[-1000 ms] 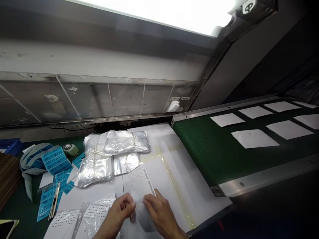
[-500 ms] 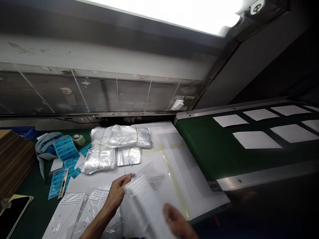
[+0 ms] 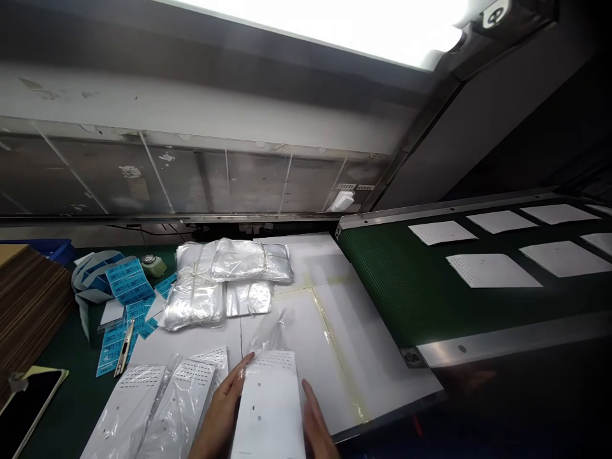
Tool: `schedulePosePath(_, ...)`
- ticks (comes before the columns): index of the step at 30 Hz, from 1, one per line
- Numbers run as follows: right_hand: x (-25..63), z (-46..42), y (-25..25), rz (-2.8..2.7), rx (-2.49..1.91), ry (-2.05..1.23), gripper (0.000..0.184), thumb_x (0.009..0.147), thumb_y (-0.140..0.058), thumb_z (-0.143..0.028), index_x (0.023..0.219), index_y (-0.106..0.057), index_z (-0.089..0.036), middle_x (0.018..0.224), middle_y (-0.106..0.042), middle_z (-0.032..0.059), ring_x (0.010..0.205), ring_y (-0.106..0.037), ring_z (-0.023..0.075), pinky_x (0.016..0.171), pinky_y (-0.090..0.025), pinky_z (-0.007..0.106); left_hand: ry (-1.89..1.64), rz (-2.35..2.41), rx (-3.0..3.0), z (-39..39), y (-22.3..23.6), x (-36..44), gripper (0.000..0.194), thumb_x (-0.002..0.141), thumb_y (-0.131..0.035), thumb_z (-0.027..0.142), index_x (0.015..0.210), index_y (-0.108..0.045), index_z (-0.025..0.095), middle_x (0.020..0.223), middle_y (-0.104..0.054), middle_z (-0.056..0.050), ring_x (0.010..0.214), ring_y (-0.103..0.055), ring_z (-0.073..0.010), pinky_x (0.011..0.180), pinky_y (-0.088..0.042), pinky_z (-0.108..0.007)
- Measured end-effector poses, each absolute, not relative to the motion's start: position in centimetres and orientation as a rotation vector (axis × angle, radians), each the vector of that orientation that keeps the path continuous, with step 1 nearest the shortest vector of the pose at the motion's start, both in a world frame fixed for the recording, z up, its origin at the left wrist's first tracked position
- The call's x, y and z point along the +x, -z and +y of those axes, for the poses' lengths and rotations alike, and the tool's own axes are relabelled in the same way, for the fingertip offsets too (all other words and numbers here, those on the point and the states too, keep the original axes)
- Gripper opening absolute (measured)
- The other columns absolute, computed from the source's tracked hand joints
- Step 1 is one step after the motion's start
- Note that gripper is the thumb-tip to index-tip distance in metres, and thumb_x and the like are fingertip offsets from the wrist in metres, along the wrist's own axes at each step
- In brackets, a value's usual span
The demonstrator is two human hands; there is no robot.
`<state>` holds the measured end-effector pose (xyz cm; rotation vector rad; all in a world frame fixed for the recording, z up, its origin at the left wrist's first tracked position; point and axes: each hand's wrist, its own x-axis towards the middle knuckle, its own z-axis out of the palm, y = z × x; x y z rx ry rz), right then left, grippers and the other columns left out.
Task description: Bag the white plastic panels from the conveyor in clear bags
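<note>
I find the sheet point(image 3: 272, 408) left of the belt point(image 3: 370, 274) and nearer to me than its end, raised in front of my body. It is white, with rows of short slots across the far end and three small holes below them. Clear film point(image 3: 273, 330) shows just beyond its far edge; whether it encloses the sheet I cannot tell.

My left hand point(image 3: 222, 411) grips the sheet by its left edge, thumb along the side. My right hand point(image 3: 316, 421), between the sheet and the belt's near corner, has its fingers extended and not closed; contact with the right edge cannot be confirmed.

Farther left of the belt, beyond my left hand, lie bagged sheets point(image 3: 127, 405), overlapping. Level with the belt's end, to its left, are tied bundles point(image 3: 194, 299) of clear bags. Farthest left of the belt I record blue labels point(image 3: 128, 280), a knife point(image 3: 125, 349) resting on some of them, and a jar point(image 3: 153, 265). The belt itself carries white cards point(image 3: 492, 270) in two rows.
</note>
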<state>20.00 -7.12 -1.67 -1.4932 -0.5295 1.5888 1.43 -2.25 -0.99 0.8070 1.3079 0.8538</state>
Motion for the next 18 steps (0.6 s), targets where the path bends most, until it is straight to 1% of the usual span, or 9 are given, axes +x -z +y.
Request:
schedulePosePath(3,21.1,-6.2,1.5,-0.716,-1.455,-1.616,0.071,0.07,-0.058,-0.063,0.125,-0.047,-0.019,0.111,-0.061,0.0124,0.096,-0.06,0.0279,0.08,-0.047,0.038,-0.805,1.243,0.771,-2.9,2.0,0.3,0.05,0.084,-0.047,0.054,0.126,-0.052,0.028,0.139,-0.046,-0.001,0.132,-0.033,-0.0234,0.112,-0.019,-0.039)
schedulePosePath(5,21.6,-5.3,1.2,-0.89,-1.438,-1.565,0.053,0.072,-0.062,-0.051,0.113,-0.053,-0.018,0.102,-0.062,0.0097,0.084,-0.06,0.023,0.073,-0.047,0.034,-0.813,1.224,0.748,-3.3,2.4,0.0,0.05,0.083,-0.05,0.053,0.125,-0.053,0.026,0.139,-0.045,-0.002,0.132,-0.032,-0.0238,0.113,-0.017,-0.039)
schedulePosePath(7,21.7,-4.5,0.9,-1.012,-1.453,-1.517,0.034,0.077,-0.059,-0.043,0.1,-0.058,-0.018,0.09,-0.063,0.0055,0.075,-0.058,0.0181,0.069,-0.046,0.029,-0.855,1.185,0.665,-3.7,2.5,0.1,0.048,0.083,-0.051,0.05,0.125,-0.053,0.025,0.14,-0.044,-0.003,0.131,-0.033,-0.0244,0.112,-0.02,-0.039)
schedulePosePath(9,21.5,-4.0,1.0,-1.071,-1.488,-1.475,0.021,0.08,-0.056,-0.038,0.084,-0.059,-0.018,0.079,-0.061,0.0022,0.07,-0.055,0.0154,0.065,-0.043,0.026,-0.891,1.117,0.545,-4.3,2.4,0.5,0.049,0.084,-0.052,0.047,0.127,-0.051,0.024,0.139,-0.046,-0.005,0.128,-0.039,-0.026,0.108,-0.028,-0.04)
schedulePosePath(10,21.4,-3.9,1.2,-1.068,-1.513,-1.475,0.019,0.08,-0.055,-0.037,0.079,-0.057,-0.018,0.073,-0.06,0.0006,0.066,-0.053,0.014,0.061,-0.042,0.024,-0.9,1.086,0.493,-4.6,2.2,0.6,0.05,0.084,-0.052,0.046,0.128,-0.05,0.023,0.137,-0.047,-0.007,0.126,-0.042,-0.0271,0.106,-0.031,-0.041)
schedulePosePath(12,21.3,-3.9,1.9,-1.009,-1.559,-1.51,0.017,0.079,-0.056,-0.035,0.079,-0.053,-0.018,0.061,-0.053,-0.0039,0.056,-0.047,0.011,0.053,-0.036,0.022,-0.913,1.064,0.442,-5.1,2.1,0.8,0.051,0.083,-0.053,0.045,0.128,-0.049,0.022,0.135,-0.049,-0.008,0.123,-0.046,-0.0282,0.104,-0.035,-0.041)
schedulePosePath(13,21.4,-3.9,2.2,-0.976,-1.57,-1.535,0.017,0.078,-0.057,-0.034,0.084,-0.052,-0.018,0.056,-0.048,-0.0064,0.052,-0.043,0.0097,0.05,-0.034,0.021,-0.918,1.076,0.446,-5.2,2.1,0.8,0.05,0.082,-0.054,0.045,0.127,-0.05,0.022,0.135,-0.05,-0.008,0.123,-0.046,-0.0279,0.103,-0.036,-0.04)
schedulePosePath(15,21.7,-3.7,2.6,-0.949,-1.513,-1.617,0.027,0.078,-0.058,-0.033,0.099,-0.05,-0.019,0.053,-0.041,-0.0093,0.05,-0.039,0.0087,0.05,-0.033,0.02,-0.927,1.123,0.492,-5.4,2.3,0.6,0.049,0.081,-0.056,0.045,0.125,-0.052,0.022,0.135,-0.05,-0.007,0.123,-0.045,-0.0272,0.103,-0.036,-0.038)
schedulePosePath(18,21.9,-2.7,2.4,-1.038,-1.33,-1.78,0.042,0.076,-0.059,-0.033,0.114,-0.048,-0.018,0.063,-0.048,-0.0059,0.059,-0.048,0.0112,0.057,-0.041,0.023,-0.902,1.192,0.557,-5.2,2.7,0.4,0.05,0.08,-0.055,0.048,0.123,-0.053,0.022,0.134,-0.051,-0.008,0.12,-0.048,-0.0283,0.102,-0.037,-0.04)
